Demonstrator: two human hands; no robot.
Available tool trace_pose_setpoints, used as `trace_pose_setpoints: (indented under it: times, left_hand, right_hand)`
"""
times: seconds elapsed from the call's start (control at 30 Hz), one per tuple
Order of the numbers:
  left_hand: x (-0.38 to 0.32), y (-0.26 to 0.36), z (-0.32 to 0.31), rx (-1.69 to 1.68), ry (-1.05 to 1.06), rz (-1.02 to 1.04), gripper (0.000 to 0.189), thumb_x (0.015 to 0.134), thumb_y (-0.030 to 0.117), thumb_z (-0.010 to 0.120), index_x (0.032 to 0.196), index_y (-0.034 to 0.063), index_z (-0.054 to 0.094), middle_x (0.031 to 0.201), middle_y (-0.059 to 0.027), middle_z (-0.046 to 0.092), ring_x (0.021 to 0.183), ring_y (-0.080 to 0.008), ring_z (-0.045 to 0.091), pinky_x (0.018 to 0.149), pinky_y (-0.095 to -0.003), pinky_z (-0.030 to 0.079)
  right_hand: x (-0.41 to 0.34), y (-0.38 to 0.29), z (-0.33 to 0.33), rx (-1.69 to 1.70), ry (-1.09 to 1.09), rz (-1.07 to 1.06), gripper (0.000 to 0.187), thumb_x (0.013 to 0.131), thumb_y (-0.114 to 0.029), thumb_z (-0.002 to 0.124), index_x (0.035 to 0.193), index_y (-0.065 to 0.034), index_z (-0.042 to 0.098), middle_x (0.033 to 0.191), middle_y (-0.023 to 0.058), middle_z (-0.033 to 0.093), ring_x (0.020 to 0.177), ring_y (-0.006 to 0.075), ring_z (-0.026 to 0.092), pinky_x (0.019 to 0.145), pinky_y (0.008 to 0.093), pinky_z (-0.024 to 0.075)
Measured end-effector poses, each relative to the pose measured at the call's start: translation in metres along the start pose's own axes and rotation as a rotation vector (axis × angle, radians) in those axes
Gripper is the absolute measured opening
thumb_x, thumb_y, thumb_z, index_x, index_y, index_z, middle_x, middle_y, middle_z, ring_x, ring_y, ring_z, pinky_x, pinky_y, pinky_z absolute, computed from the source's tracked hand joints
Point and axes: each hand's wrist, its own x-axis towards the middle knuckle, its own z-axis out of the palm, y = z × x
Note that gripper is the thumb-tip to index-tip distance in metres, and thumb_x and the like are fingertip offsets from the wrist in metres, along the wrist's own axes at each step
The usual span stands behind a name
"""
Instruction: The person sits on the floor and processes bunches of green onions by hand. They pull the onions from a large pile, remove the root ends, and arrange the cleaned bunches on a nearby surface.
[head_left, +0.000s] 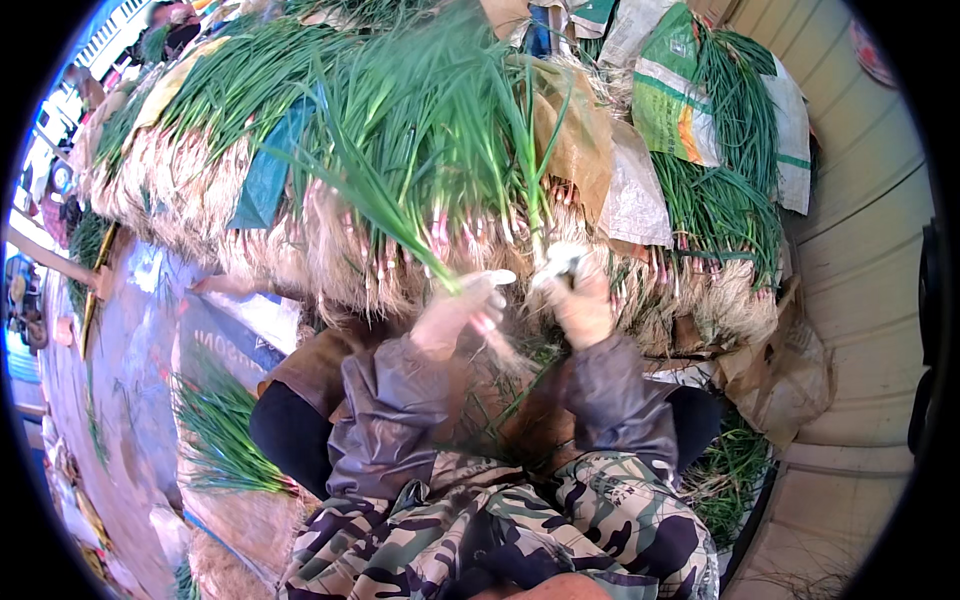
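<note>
My left hand is closed around the lower stems of a few green garlic plants. Their leaves slant up to the left, and pinkish bulbs with pale roots hang out below the palm. White wrapping covers at least one fingertip. To its right, my right hand is blurred by motion, its fingers bent around the base of another green stalk that stands upright. White material also shows at these fingers. Just beyond both hands lies a large heap of green garlic, roots towards me.
Woven sacks and a tan sheet lie over the heap. A small bunch of greens rests on sacking to my left. Leaf trimmings lie right, beside a ribbed metal wall. Another person's hand reaches in at left.
</note>
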Motion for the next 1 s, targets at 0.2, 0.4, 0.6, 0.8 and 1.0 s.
trace_pose_setpoints:
  times: [0.2,0.4,0.6,0.8,1.0]
  left_hand:
    - [0.007,-0.03,-0.009,-0.002,0.024,-0.033,0.025,0.085,0.018,0.059,0.1,-0.0017,0.06,0.072,-0.0054,0.061,0.054,-0.0115,0.057,0.046,-0.0228,0.046]
    - [-0.018,-0.019,0.006,0.052,0.036,-0.025,0.021,0.082,0.021,0.063,0.089,0.001,0.064,0.064,-0.002,0.057,0.052,-0.0086,0.053,0.046,-0.0206,0.041]
    - [-0.04,-0.021,0.001,0.081,0.051,-0.047,0.019,0.081,0.02,0.065,0.082,0.0013,0.062,0.061,-0.0011,0.055,0.047,-0.0079,0.05,0.042,-0.0193,0.038]
    - [-0.068,-0.024,-0.001,0.018,-0.053,-0.139,0.034,0.08,0.02,0.065,0.101,-0.0059,0.06,0.062,-0.0019,0.056,0.047,-0.0073,0.05,0.056,-0.0212,0.047]
    - [-0.08,-0.037,-0.004,-0.171,-0.197,-0.079,0.039,0.079,0.02,0.065,0.105,-0.0067,0.055,0.066,-0.004,0.058,0.059,-0.01,0.056,0.071,-0.0274,0.049]
  right_hand:
    - [-0.04,0.032,0.012,-0.335,-0.18,-0.005,0.02,0.079,-0.002,0.059,0.098,-0.0022,0.054,0.084,0.0025,0.057,0.076,0.0094,0.053,0.072,0.0254,0.046]
    - [-0.017,0.051,0.003,-0.251,0.014,0.021,0.047,0.082,-0.026,0.065,0.117,-0.0008,0.048,0.1,0.0032,0.057,0.094,0.0121,0.051,0.082,0.0253,0.0427]
    - [-0.026,0.043,0.021,-0.752,-0.351,-0.223,0.019,0.087,-0.022,0.055,0.089,-0.0029,0.059,0.08,0.0067,0.06,0.072,0.017,0.058,0.063,0.0303,0.0472]
    - [0.01,0.059,-0.057,-1.35,0.374,-0.33,0.023,0.09,-0.019,0.044,0.08,-0.007,0.062,0.07,0.0085,0.062,0.059,0.0144,0.059,0.05,0.0291,0.05]
    - [-0.049,0.128,-0.109,-0.999,-0.539,0.715,0.031,0.086,-0.032,0.049,0.097,-0.0086,0.066,0.095,0.0108,0.065,0.084,0.0231,0.062,0.073,0.0366,0.0487]
